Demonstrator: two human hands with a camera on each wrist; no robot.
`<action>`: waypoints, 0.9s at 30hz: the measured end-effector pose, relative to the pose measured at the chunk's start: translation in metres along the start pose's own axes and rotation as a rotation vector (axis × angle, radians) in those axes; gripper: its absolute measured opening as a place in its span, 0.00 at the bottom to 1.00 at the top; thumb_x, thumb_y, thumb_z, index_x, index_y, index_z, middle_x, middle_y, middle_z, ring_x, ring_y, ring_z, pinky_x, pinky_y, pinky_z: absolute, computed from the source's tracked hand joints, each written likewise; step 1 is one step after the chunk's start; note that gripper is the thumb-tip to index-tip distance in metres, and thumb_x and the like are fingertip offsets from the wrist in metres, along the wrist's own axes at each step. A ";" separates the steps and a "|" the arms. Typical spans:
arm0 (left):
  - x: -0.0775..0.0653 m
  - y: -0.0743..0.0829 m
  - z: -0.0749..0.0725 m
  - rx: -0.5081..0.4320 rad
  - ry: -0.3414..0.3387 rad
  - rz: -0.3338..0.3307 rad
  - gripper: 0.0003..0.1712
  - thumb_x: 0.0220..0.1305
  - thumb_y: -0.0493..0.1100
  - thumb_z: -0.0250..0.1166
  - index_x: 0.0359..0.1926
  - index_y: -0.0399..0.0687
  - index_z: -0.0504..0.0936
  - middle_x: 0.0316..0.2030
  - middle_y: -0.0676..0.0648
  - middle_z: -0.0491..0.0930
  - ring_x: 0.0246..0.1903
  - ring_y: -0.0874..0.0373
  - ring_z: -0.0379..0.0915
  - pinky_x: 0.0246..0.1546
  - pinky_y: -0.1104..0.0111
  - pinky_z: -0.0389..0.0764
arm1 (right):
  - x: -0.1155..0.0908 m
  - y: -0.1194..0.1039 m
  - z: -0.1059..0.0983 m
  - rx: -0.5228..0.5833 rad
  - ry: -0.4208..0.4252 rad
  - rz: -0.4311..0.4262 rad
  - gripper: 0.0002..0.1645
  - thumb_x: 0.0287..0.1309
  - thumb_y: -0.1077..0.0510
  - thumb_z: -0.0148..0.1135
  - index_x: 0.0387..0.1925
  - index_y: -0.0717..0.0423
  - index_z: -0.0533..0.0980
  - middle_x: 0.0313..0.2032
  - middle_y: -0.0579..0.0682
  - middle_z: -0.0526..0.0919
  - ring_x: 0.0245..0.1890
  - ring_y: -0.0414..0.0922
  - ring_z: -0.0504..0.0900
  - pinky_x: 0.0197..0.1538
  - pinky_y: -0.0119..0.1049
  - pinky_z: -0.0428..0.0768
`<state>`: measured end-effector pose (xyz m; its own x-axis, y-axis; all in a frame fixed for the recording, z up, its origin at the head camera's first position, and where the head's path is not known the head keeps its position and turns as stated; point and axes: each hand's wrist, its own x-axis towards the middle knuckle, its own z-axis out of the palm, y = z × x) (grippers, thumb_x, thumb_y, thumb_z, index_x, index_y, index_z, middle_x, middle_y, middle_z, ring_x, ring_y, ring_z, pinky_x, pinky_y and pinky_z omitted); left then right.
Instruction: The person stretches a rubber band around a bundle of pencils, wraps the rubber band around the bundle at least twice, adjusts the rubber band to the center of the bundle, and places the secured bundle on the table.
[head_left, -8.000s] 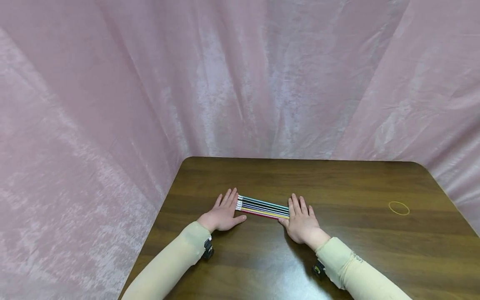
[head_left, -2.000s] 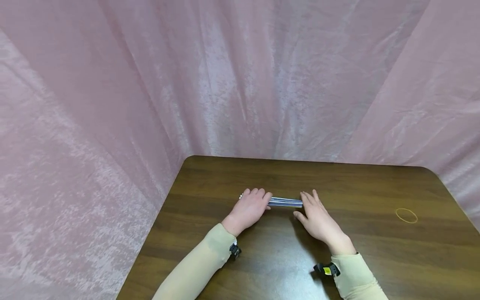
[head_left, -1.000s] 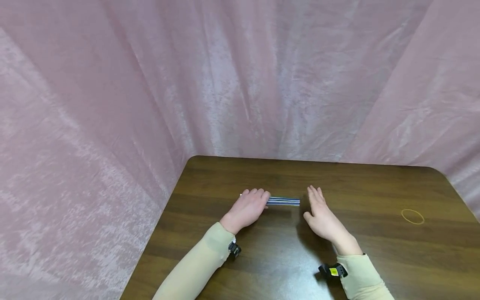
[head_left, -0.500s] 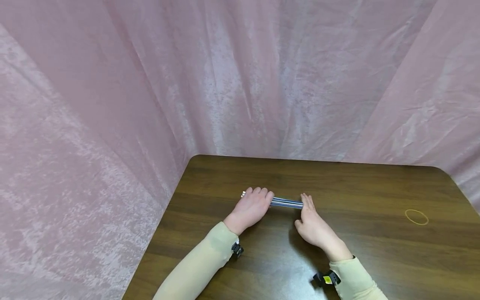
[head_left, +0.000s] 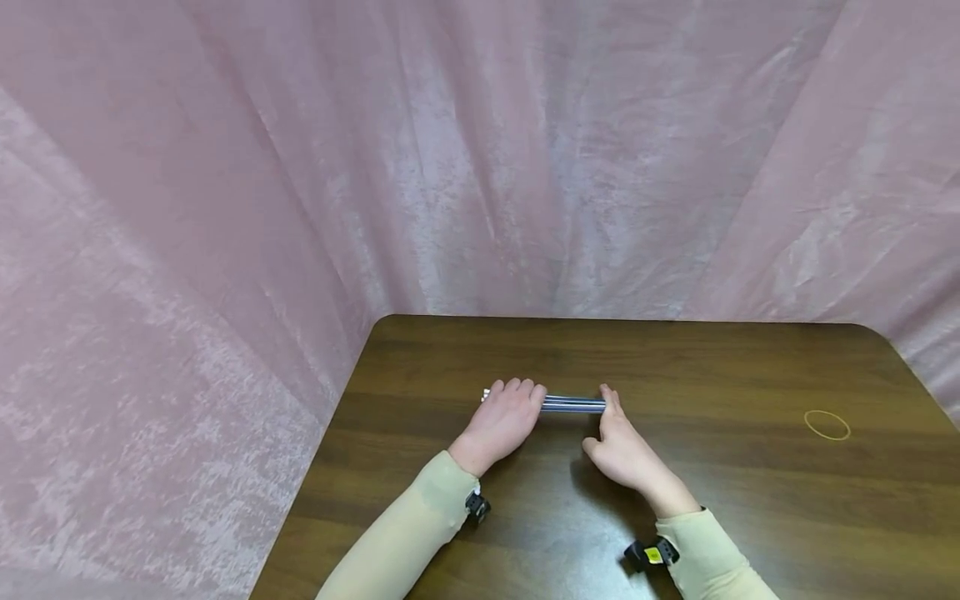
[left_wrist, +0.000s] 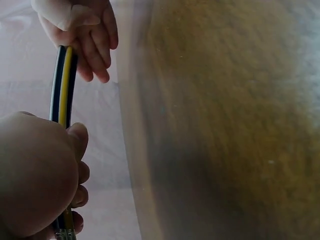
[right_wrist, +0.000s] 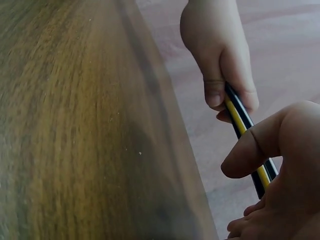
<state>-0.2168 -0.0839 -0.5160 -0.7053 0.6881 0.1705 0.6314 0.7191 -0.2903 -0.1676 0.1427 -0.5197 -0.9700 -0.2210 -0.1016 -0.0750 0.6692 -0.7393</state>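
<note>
A bundle of pencils (head_left: 573,404) lies crosswise in my left hand (head_left: 504,423), whose fingers and thumb curl round it over the table. White eraser ends stick out past that hand on the left. The right hand (head_left: 626,454) stands upright with straight fingers, its palm at the other ends of the pencils. In the left wrist view the pencils (left_wrist: 63,90) show yellow and dark barrels with metal ferrules at the bottom, and their far tips meet the right palm. The right wrist view shows the pencils (right_wrist: 241,120) running from the left fist to the right palm.
A thin yellow rubber band (head_left: 827,425) lies in a loop on the right side of the brown wooden table (head_left: 712,367). Pink curtains (head_left: 480,167) hang behind the table's far edge and along its left.
The pencils lay side by side between two flat hands; now they are bunched in the left hand. The right hand drew back from their ends a second ago and has returned against them.
</note>
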 end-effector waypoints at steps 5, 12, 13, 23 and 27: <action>-0.001 -0.005 -0.001 -0.046 -0.017 0.012 0.09 0.82 0.47 0.61 0.53 0.48 0.77 0.40 0.51 0.80 0.39 0.55 0.77 0.37 0.64 0.74 | 0.002 0.002 -0.002 -0.010 0.009 -0.028 0.54 0.65 0.65 0.57 0.79 0.80 0.38 0.81 0.76 0.39 0.82 0.70 0.38 0.79 0.63 0.46; 0.004 -0.012 -0.002 -0.092 -0.019 0.025 0.11 0.81 0.50 0.62 0.53 0.49 0.77 0.40 0.52 0.80 0.38 0.56 0.77 0.36 0.64 0.72 | -0.002 0.013 -0.022 -0.013 -0.004 -0.085 0.47 0.72 0.65 0.53 0.78 0.83 0.40 0.80 0.77 0.39 0.81 0.73 0.38 0.78 0.67 0.45; 0.004 -0.013 -0.001 -0.098 -0.020 0.028 0.11 0.81 0.50 0.62 0.53 0.49 0.77 0.40 0.52 0.80 0.38 0.56 0.77 0.36 0.64 0.72 | -0.004 0.015 -0.026 -0.021 0.006 -0.082 0.46 0.73 0.64 0.53 0.78 0.83 0.41 0.80 0.78 0.41 0.81 0.74 0.40 0.78 0.67 0.46; -0.007 -0.019 0.017 -0.127 -0.022 0.070 0.11 0.81 0.50 0.62 0.52 0.49 0.77 0.38 0.53 0.79 0.36 0.57 0.75 0.33 0.66 0.68 | -0.031 0.071 -0.076 -0.164 0.174 -0.114 0.27 0.77 0.63 0.57 0.70 0.74 0.71 0.64 0.70 0.80 0.64 0.68 0.79 0.63 0.64 0.75; -0.010 -0.021 0.020 -0.150 -0.040 0.071 0.10 0.82 0.50 0.61 0.52 0.49 0.77 0.38 0.53 0.78 0.36 0.57 0.74 0.34 0.67 0.67 | -0.042 0.100 -0.106 -0.219 0.264 -0.144 0.22 0.76 0.63 0.59 0.65 0.67 0.79 0.58 0.66 0.85 0.55 0.65 0.86 0.56 0.62 0.80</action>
<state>-0.2295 -0.1079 -0.5306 -0.6679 0.7352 0.1159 0.7187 0.6776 -0.1561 -0.1587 0.2938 -0.5185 -0.9699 -0.1528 0.1896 -0.2354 0.7868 -0.5706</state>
